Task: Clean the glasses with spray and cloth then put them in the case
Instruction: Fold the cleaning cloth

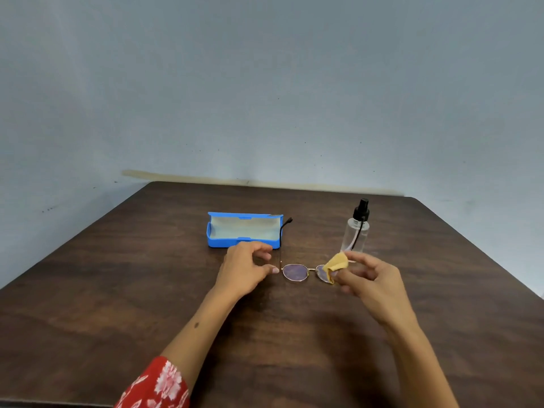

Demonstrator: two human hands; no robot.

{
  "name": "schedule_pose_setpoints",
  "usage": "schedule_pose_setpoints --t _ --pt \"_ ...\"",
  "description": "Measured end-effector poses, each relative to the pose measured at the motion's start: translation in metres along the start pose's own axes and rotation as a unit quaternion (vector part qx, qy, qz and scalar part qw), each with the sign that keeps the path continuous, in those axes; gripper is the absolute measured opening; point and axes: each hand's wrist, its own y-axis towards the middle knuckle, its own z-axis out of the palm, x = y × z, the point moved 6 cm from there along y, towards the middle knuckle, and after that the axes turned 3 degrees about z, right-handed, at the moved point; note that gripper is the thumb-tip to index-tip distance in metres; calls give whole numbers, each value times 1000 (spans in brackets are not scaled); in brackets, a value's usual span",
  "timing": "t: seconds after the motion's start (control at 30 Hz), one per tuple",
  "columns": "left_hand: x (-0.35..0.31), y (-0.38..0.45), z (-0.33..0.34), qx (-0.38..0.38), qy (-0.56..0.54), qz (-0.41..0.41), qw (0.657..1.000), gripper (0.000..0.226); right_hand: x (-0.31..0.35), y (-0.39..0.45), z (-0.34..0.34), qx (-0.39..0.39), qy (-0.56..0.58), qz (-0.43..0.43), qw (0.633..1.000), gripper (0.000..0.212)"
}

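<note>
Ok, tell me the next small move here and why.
Probably rub the cloth over the lens it is pinched on. The right hand holds it there, the left hand steadies the glasses at the hinge, and the case lies open.

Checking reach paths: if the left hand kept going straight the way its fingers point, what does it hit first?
The left hand points right, toward the glasses. Its fingers are already at the frame's left hinge, so the glasses come first. The blue case lies behind, off that line. Depth is hard to judge from one view.
</note>
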Motion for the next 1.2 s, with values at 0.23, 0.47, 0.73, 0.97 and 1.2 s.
schedule_pose_setpoints --t 0.23,0.47,0.73,0.97,1.2 --pt "-29 -67 -19 -24 -215 -28 976 15 8 -23 50 110 33 -29 993 19" --pt "-11 -84 -22 -68 -253 -61 963 13 4 -32 80 152 14 -47 987 25" --pt "-6 -87 -37 -107 -258 -88 956 10 12 -29 91 180 10 -26 983 32" --pt "-1 -89 -28 -71 -408 -210 886 7 26 -29 107 257 24 -27 966 31" --pt "-1 -89 -21 1 -477 -234 847 14 35 -26 106 310 -25 -77 947 25"
